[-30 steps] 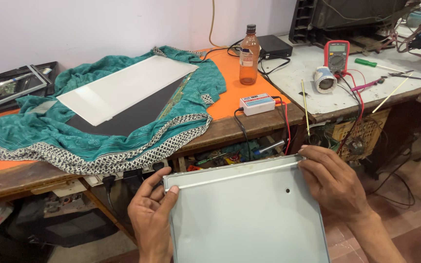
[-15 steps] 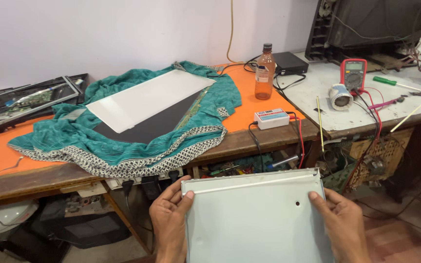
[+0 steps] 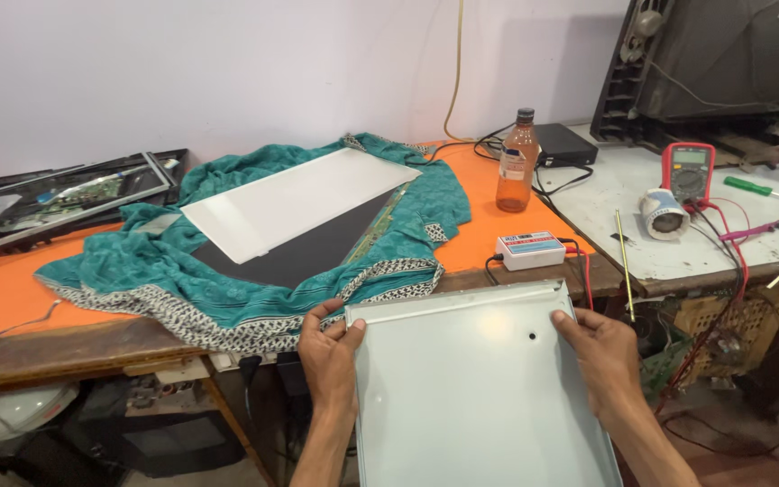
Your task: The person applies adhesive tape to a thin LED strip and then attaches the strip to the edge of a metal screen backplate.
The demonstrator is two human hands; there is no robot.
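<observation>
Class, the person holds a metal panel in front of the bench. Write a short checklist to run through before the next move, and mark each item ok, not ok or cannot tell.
1. Both hands grip the metal panel: left hand on its left edge, right hand on its right edge. Ok.
2. Panel held level: roughly flat, far edge near the bench edge. Ok.
3. Bench space ahead free: teal cloth and white sheet cover it. Not ok.
4. Small white box with leads sits close to the panel's far edge. Not ok.
5. Bottle upright, well back. Ok.
6. Panel's underside: hidden. Cannot tell.
</observation>
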